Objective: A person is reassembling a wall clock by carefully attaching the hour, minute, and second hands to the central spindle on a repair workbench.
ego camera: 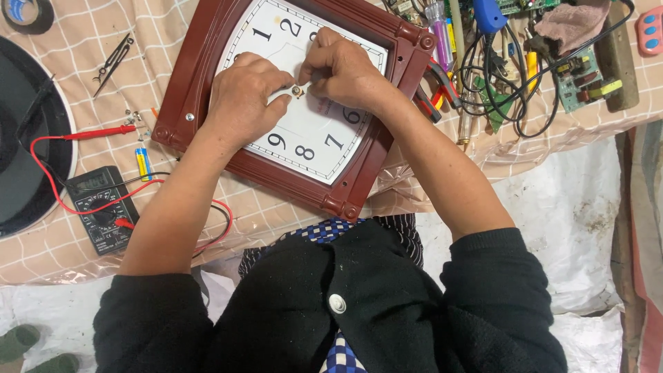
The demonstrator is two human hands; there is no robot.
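Observation:
A square wall clock with a dark red frame and a white numbered face lies tilted on the table. Both hands rest on its face, over the centre. My left hand lies on the dial with thumb and fingertips pinched at the small brass centre shaft. My right hand comes from the right, its fingers curled and pinching at the same shaft. No clock pointers show on the dial. The hands hide several of the numerals.
A black multimeter with red and black leads lies at the left, beside a small battery, tweezers and loose screws. Pliers, screwdrivers, cables and circuit boards crowd the right. A black round object fills the far left.

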